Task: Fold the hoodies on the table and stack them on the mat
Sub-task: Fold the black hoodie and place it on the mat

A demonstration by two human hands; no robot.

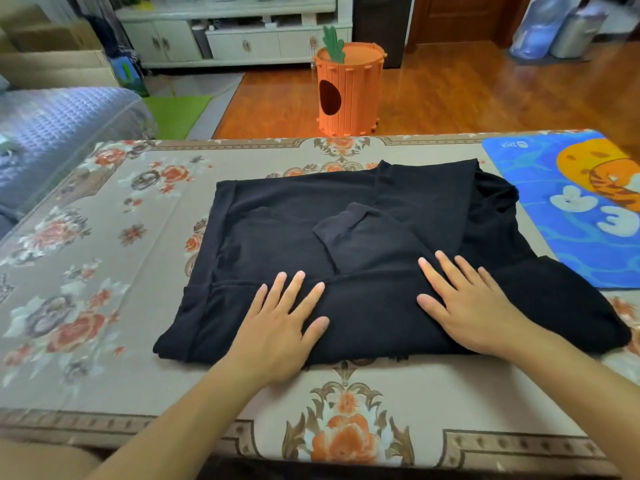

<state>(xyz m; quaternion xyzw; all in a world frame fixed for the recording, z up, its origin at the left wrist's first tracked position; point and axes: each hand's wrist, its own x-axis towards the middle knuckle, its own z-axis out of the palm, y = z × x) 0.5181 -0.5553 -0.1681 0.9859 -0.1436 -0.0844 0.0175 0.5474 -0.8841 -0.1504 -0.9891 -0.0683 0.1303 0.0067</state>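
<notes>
One black hoodie [346, 258] lies part-folded mid-table, soft and limp, likely to sag and slide apart. Your left hand [280, 323] presses its near edge with flat fingers; your right hand [467, 306] does likewise. Scoop from beneath both ends. The blue mat [540, 216] waits rightward.

Viewpoint: the single camera sat on the person's head, above the near edge of the table [104, 341].
Facing: forward and down across the tabletop, toward the floor and the cabinet [228, 39] at the far wall.
Nearness: close; both forearms entered from the bottom edge.
Lens: wide, bending the table's edges.
Shared view: none, only one camera.
</notes>
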